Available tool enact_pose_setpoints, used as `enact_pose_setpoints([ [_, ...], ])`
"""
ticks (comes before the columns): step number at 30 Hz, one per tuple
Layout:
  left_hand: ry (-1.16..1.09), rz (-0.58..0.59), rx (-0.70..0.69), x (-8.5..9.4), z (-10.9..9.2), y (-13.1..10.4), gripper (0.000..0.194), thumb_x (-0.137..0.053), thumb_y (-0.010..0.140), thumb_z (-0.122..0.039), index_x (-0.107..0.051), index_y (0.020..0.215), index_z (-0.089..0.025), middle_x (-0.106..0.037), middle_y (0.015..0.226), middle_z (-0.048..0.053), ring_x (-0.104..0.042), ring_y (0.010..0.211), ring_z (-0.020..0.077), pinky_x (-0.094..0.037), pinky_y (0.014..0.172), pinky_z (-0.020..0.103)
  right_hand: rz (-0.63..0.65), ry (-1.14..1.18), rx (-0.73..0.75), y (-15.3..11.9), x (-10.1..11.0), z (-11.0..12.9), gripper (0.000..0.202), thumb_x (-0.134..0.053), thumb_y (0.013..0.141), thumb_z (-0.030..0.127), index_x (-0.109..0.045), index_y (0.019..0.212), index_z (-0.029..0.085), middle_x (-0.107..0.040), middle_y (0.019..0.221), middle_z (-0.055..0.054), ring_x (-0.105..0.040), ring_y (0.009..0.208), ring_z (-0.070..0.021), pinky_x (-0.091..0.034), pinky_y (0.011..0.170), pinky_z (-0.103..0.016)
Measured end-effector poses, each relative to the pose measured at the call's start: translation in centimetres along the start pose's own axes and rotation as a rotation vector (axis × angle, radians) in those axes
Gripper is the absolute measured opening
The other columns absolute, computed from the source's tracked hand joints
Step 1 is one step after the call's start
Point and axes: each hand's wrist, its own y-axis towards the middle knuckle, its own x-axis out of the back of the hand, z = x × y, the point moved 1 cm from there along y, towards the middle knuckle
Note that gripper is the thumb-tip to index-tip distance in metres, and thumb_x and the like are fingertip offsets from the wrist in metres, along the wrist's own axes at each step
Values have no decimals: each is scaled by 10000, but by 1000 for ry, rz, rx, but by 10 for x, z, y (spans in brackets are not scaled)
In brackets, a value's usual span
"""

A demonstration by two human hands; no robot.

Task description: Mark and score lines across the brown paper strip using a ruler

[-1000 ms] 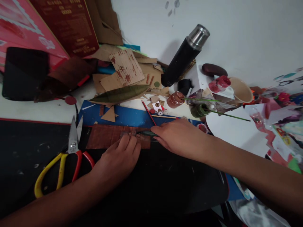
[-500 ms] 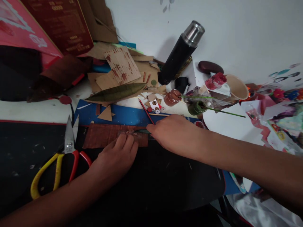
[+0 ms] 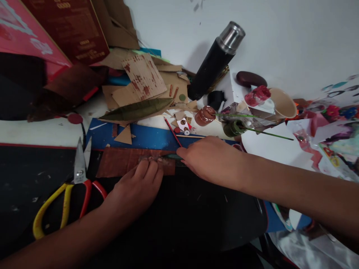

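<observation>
A strip of brown-painted cardboard [image 3: 117, 162] lies on the black mat. My left hand [image 3: 138, 185] is closed, its fingertips pressing a clear plastic strip [image 3: 146, 157] down onto the cardboard. At the cardboard's right end, my right hand [image 3: 210, 157] is closed around a slim dark green tool [image 3: 171, 156] pointing left along it; its exact kind is hard to make out. A red pencil [image 3: 172, 130] lies just beyond my right fingers. Large scissors [image 3: 81, 175] with yellow and red handles rest, blades parted, left of my left hand.
Behind stand a black thermos [image 3: 213, 63], a brown paint jar [image 3: 204, 116] and a green paint jar [image 3: 234, 128] with thin green sticks across them. A long green leaf [image 3: 137, 109] lies among cardboard scraps [image 3: 144, 76]. White paper [image 3: 269, 144] is at right.
My right hand has shifted slightly to the right with the green tool. My left hand stays pressed on the cardboard; the view has moved a little.
</observation>
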Motion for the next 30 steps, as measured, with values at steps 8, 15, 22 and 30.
enact_pose_setpoints([
  [8, -32, 4, 5, -2, 0, -2, 339, -559, 863, 3, -727, 1155, -38, -708, 1014, 170, -678, 925, 290, -559, 599, 321, -8, -4, 12, 0, -3, -1, 186, -581, 984, 123, -705, 1113, 172, -790, 844, -89, -747, 762, -260, -342, 544, -315],
  [15, -15, -8, -4, -1, 1, 0, 366, -528, 856, 2, -735, 1155, -46, -718, 992, 151, -680, 914, 285, -571, 600, 314, -9, -21, 0, -5, -5, -1, 186, -582, 977, 118, -697, 1114, 172, -790, 853, -93, -741, 734, -260, -375, 555, -308],
  [22, -15, 9, 9, 1, 0, 2, 263, -558, 876, -28, -753, 1033, -109, -707, 932, 122, -675, 873, 269, -554, 579, 298, -46, -13, -2, -8, -11, -6, 171, -569, 1008, 199, -703, 1113, 179, -799, 877, -100, -746, 762, -272, -393, 574, -326],
  [30, -32, -33, 10, 0, 1, 1, 250, -535, 899, -30, -739, 1021, -107, -685, 925, 126, -635, 849, 260, -517, 593, 309, -59, 11, -66, -22, -13, -6, 183, -545, 1036, 264, -689, 1123, 193, -795, 926, -87, -721, 766, -253, -371, 606, -321],
])
